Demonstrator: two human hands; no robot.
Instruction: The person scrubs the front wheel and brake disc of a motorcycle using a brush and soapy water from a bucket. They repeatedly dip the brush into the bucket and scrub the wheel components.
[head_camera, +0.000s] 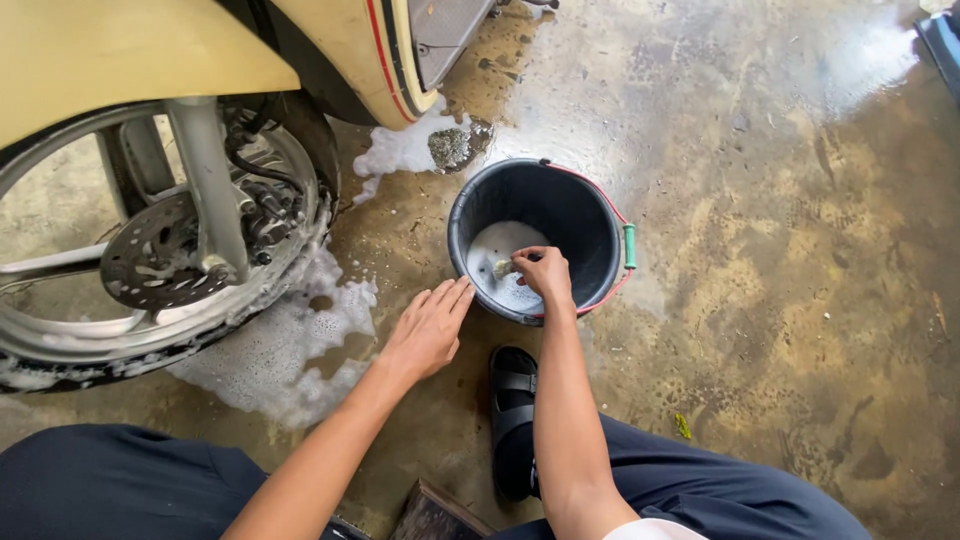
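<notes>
down in the bucket (590, 215), the right hand (545, 277) had its fingers curled closed around a small pale sponge (503, 267), pinching it just above the soapy water (500, 250) that covered the bucket's bottom. the sponge stuck out past the fingertips toward the left, over the foam. the left hand (428, 328) was flat and open, fingers straight and close together, holding nothing; its fingertips lay against the outside of the bucket's near-left wall, touching or almost touching the rim.

beyond the left fingers, further left, stood a scooter's front wheel (150, 250) with its brake disc (150, 262) and fork, the tyre coated in suds. a spread of white foam (290, 350) lay on the wet concrete floor (780, 280) between that wheel and the left hand. a dark clump (453, 147) sat in more foam past the bucket's far rim. below the right wrist, a black sandal (513, 415) rested on the floor.

both forearms reached forward from dark trouser knees, the right one nearly straight up to the bucket with the wrist bent over the rim, the left one angled in from the lower left, palm down.
</notes>
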